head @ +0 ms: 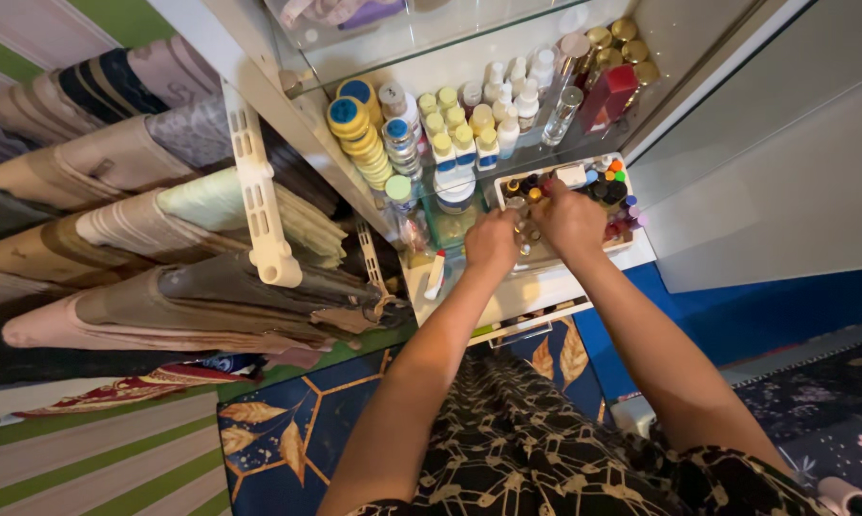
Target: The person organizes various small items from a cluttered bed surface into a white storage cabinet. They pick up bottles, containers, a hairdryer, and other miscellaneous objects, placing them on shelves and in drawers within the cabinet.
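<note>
Both my hands reach into a white tray (631,247) full of several small coloured bottles on a low white shelf. My left hand (491,241) is curled over the tray's left part, fingers bent down among the small bottles; what it grips is hidden. My right hand (566,218) lies over the tray's middle, fingers closed around small bottles beneath it, and the exact item is hidden. Dark and coloured bottle caps (610,187) show at the tray's far right.
A glass shelf above holds white squeeze bottles with yellow caps (464,134), stacked round tins (359,139), a red box (607,96) and gold-capped bottles. Folded fabrics (144,239) are stacked at left behind a cream bracket (259,201). A white cabinet door (765,182) stands at right.
</note>
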